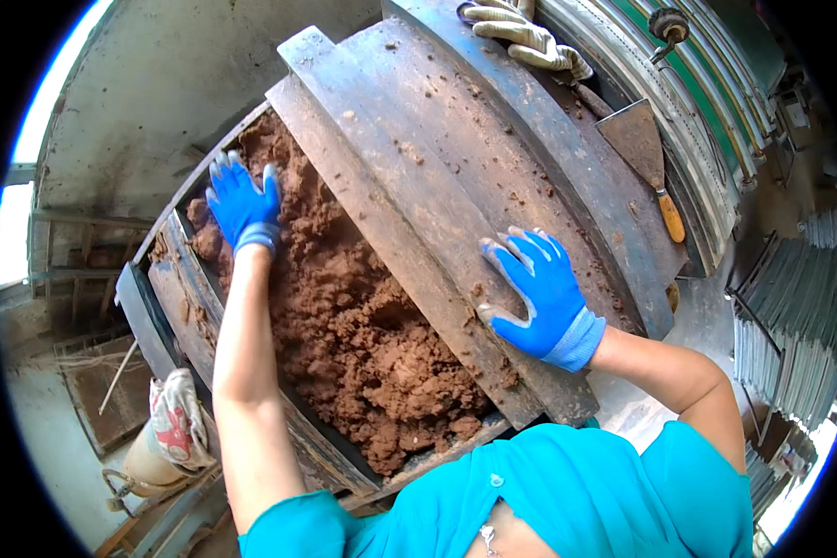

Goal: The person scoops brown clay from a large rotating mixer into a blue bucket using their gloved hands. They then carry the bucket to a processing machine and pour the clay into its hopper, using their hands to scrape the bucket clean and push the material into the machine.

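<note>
Left hand (243,206), blue-gloved, fingers spread flat on lumpy reddish-brown clay (363,344) filling the metal trough (172,279); right hand (538,296), fingers splayed, pressing the worn, clay-flecked wooden plank (418,186) beside it.

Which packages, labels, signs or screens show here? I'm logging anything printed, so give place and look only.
No labels, signs or screens show.
Cloth sack: lower left, beside the clay trough; rumpled white with red print, draped over a tan container.
</note>
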### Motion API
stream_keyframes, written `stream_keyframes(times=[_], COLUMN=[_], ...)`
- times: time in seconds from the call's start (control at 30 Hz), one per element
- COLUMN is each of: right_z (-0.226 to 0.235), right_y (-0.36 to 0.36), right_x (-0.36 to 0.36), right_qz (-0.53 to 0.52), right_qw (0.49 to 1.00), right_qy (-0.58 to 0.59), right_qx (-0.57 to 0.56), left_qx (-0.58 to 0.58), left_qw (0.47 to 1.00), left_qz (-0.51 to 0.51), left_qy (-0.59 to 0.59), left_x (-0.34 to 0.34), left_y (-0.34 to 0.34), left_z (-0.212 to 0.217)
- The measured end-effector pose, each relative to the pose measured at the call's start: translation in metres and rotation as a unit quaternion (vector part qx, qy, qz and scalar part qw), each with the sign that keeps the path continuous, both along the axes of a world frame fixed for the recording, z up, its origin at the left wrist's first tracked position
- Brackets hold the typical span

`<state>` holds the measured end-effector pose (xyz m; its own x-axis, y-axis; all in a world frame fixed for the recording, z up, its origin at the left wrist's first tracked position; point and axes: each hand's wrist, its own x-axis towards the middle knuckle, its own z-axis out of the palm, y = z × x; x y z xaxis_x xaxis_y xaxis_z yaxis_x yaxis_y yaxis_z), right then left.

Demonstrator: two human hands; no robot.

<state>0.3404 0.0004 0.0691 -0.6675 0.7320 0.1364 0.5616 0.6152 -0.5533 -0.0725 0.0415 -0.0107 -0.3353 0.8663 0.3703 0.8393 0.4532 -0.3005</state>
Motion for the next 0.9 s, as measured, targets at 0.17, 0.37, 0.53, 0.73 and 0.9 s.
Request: stream_keyframes(times=[0.17, 0.37, 0.53, 0.73, 0.9], right_z=[-0.003, -0.010, -0.010, 0.041, 0.037], right_y=[0.000, 0.000, -0.004, -0.034, -0.034], right_x=[0.000, 0.002, 0.000, -0.024, -0.041], right_qz=[-0.002, -0.005, -0.010, 0.209, 0.275], right_qw=[0.999, 0.996, 0.989, 0.921, 0.862], right_qy=[0.027, 0.038, -0.017, -0.177, -0.352], right_qx=[0.037, 0.075, 0.144, 0.276, 0.241], left_qx=[0.002, -0.102, -0.181, -0.197, -0.154], left_qw=[1.000, 0.973, 0.960, 0.934, 0.878], left_qz=[0.016, -0.022, -0.105, -0.113, -0.151], left_qy=[-0.024, -0.204, -0.184, -0.278, -0.428], left_x=[0.005, 0.107, 0.218, 0.235, 0.247], left_y=[-0.002, -0.094, -0.178, -0.239, -0.297], left_z=[0.002, 0.005, 0.016, 0.037, 0.074])
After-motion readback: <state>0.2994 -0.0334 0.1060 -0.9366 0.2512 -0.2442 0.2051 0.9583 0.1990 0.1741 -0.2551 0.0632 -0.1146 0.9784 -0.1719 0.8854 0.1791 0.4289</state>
